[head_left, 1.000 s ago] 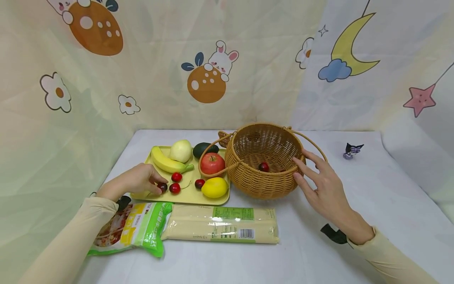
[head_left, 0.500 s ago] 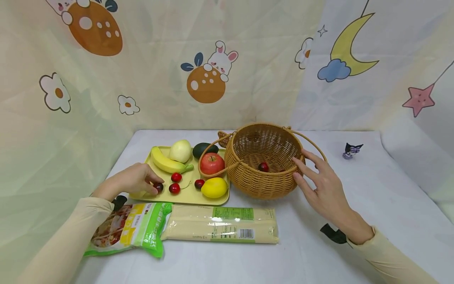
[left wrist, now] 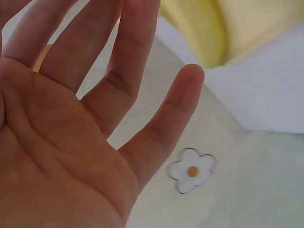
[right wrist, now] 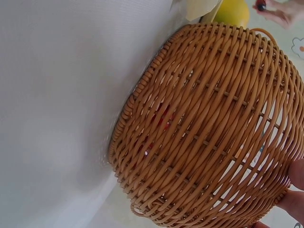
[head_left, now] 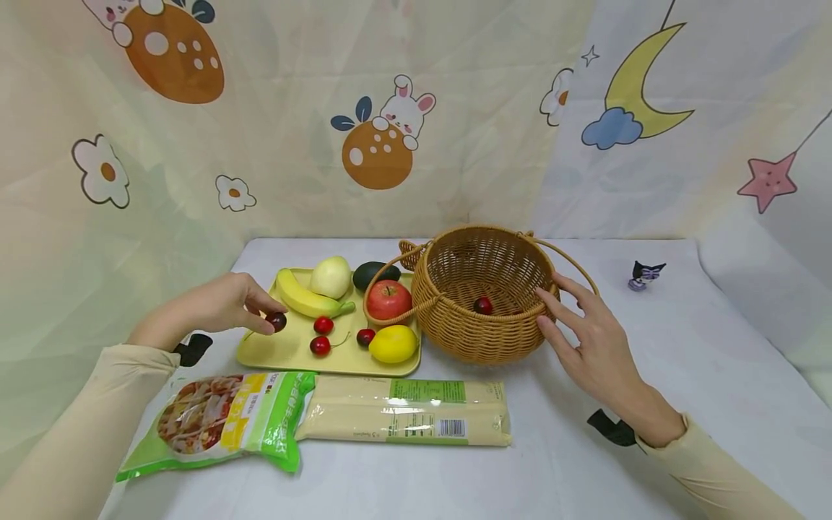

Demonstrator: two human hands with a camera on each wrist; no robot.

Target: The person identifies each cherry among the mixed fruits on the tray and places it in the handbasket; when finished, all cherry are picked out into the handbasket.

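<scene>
Left hand pinches a round cherry; spread right hand touches the basket (upright).

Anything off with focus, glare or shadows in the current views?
Head view: mostly sharp, with glare on the food bag and long packet. Left wrist view: left hand fairly clear, yellow object at the top blurred. Right wrist view: basket crisp, soft shadow on the white tabletop.

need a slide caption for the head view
Left hand pinches a dark cherry by the fruit tray; right hand touches a wicker basket.
</scene>
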